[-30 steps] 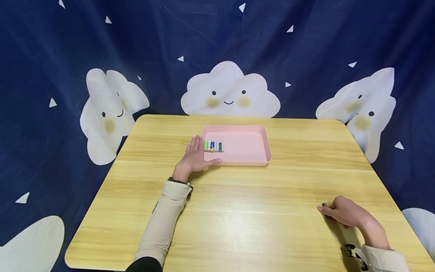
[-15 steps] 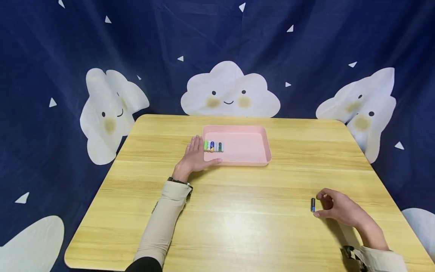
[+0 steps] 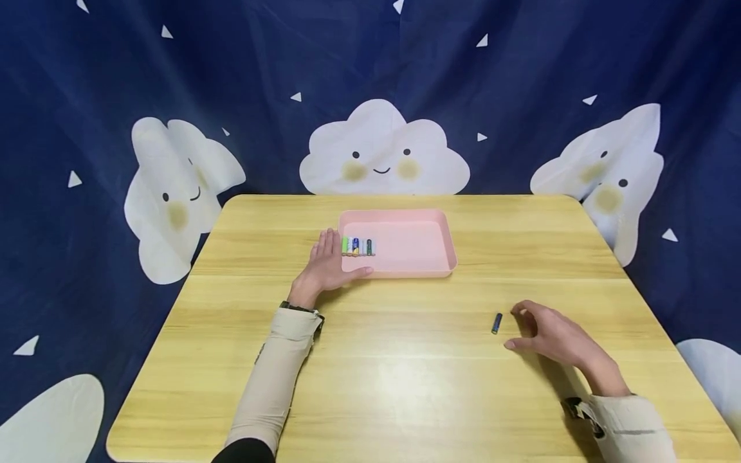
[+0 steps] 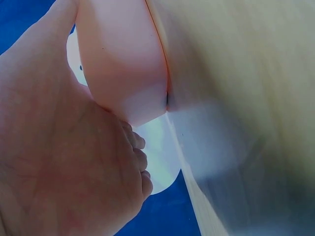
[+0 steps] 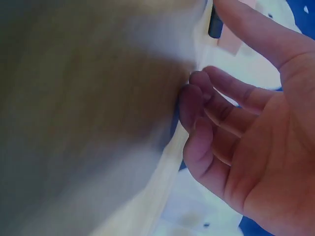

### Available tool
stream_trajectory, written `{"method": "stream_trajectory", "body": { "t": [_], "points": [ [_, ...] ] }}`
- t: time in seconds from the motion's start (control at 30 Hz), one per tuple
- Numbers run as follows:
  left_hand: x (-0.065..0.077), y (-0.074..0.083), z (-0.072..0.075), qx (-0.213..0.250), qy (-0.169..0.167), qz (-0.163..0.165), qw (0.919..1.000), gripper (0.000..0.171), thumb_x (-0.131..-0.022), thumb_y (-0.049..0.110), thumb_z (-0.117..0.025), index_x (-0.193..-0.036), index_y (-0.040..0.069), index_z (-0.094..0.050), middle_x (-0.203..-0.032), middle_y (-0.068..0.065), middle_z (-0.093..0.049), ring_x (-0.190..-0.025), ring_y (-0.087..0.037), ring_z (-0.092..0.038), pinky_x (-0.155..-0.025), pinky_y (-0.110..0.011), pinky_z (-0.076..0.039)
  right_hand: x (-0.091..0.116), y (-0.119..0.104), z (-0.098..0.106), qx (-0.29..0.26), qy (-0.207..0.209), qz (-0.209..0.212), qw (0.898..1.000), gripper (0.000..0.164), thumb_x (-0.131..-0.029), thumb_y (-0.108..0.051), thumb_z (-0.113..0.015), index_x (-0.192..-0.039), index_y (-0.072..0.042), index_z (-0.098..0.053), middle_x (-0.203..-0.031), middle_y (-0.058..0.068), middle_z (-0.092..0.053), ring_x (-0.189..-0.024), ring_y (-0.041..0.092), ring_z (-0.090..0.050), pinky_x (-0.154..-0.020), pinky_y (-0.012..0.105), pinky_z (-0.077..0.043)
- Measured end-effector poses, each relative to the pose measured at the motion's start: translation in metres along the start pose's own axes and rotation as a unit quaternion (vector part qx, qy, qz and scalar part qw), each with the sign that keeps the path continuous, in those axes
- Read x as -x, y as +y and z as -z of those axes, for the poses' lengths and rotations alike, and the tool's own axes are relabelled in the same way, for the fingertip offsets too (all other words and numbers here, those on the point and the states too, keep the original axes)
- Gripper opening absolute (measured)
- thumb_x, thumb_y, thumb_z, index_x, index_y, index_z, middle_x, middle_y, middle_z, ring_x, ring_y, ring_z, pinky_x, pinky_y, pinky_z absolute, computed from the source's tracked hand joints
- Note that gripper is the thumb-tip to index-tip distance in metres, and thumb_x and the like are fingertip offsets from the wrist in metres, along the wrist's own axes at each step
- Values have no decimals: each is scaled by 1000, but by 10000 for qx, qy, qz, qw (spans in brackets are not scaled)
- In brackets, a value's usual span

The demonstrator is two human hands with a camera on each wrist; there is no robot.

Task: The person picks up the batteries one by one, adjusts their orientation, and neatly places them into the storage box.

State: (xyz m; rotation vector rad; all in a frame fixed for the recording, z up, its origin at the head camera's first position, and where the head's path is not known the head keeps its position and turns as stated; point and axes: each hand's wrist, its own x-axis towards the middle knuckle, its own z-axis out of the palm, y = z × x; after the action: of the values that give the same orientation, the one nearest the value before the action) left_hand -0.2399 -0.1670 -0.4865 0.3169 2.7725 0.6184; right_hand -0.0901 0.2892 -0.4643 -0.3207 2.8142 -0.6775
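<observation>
My left hand (image 3: 322,267) rests against the left front corner of a pink tray (image 3: 405,273), its fingers straight along the left side and its thumb over the front rim. From below, the left wrist view shows the palm (image 4: 64,137) by the tray's outer wall (image 4: 125,54). A row of several batteries (image 3: 357,247) stands or lies side by side in the tray's left part. To the right on the table is a loose dark blue battery (image 3: 496,323). Just right of it hovers my right hand (image 3: 552,335), thumb and fingers parted, holding nothing. Its fingers curve loosely in the right wrist view.
All this is on a light wooden table (image 3: 405,386) with rounded corners. A dark blue curtain (image 3: 278,51) printed with white clouds and small triangles hangs behind and beside it.
The loose battery came out of my right hand's fingers and moved left and farther off across the table. My right hand followed the same way. The left hand stayed at the tray; the head view shifted slightly.
</observation>
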Motion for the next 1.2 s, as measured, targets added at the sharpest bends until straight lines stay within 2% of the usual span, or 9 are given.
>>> {"method": "stream_trajectory", "body": {
  "t": [0.1,0.2,0.33,0.5,0.63,0.83,0.93,1.03,1.2],
  "points": [
    [1,1,2,-31,25,34,10000,132,-85,86,-53,-164,1,11,-173,-20,16,-162,-33,17,-134,-53,-1,-14,-10,-1,165,4,62,9998,72,-80,-56,-84,-126,-5,-62,-92,0,-63,-79,11,-53,-65,27,-44],
    [1,3,1,-5,15,16,10000,132,-85,84,-54,-164,1,11,-173,-21,17,-162,-34,17,-133,-54,-1,-29,-20,-5,260,22,135,9996,65,-81,-56,-84,-119,-6,-64,-94,1,-66,-81,13,-58,-67,31,-49],
    [1,3,-1,11,-14,-8,10000,133,-85,85,-54,-163,0,11,-173,-21,16,-162,-35,17,-133,-53,1,-47,-31,-11,285,-38,197,9994,47,-85,-48,-83,-106,-10,-68,-93,0,-69,-81,12,-60,-69,33,-51],
    [1,3,-4,26,-44,13,10000,135,-83,88,-52,-164,0,11,-173,-20,17,-162,-35,17,-134,-53,0,-54,-39,-13,169,-148,306,9993,32,-87,-36,-84,-98,-9,-70,-85,-2,-66,-74,10,-55,-66,27,-46],
    [2,2,-1,51,-22,6,10000,135,-83,88,-52,-164,0,10,-173,-20,17,-162,-34,17,-134,-52,1,-53,-43,-11,356,-114,371,9986,32,-82,-34,-87,-96,-9,-72,-85,-1,-65,-75,12,-54,-66,29,-45],
    [4,2,4,13,21,9,10000,135,-83,88,-52,-164,-1,9,-173,-21,15,-162,-35,16,-134,-53,0,-52,-45,-8,741,-69,314,9967,36,-80,-39,-88,-100,-12,-75,-92,0,-69,-81,15,-58,-65,37,-49],
    [5,3,4,40,21,2,10000,133,-84,85,-54,-164,0,9,-173,-21,15,-162,-35,15,-134,-53,-1,-53,-45,-6,836,-15,368,9958,38,-80,-41,-88,-102,-12,-76,-93,-1,-70,-80,14,-59,-62,36,-48],
    [4,4,2,35,45,-20,10000,131,-85,83,-55,-164,0,9,-173,-21,15,-162,-35,15,-134,-53,-2,-57,-45,-4,760,140,527,9956,36,-79,-40,-88,-101,-13,-77,-85,-3,-66,-73,12,-54,-58,30,-42],
    [3,3,0,-68,92,11,9999,131,-85,82,-55,-164,0,9,-174,-21,14,-162,-35,15,-134,-52,-2,-71,-53,6,223,517,983,9936,38,-80,-31,-89,-108,-8,-79,-68,-6,-48,-61,8,-41,-55,23,-33]
  ]
}}
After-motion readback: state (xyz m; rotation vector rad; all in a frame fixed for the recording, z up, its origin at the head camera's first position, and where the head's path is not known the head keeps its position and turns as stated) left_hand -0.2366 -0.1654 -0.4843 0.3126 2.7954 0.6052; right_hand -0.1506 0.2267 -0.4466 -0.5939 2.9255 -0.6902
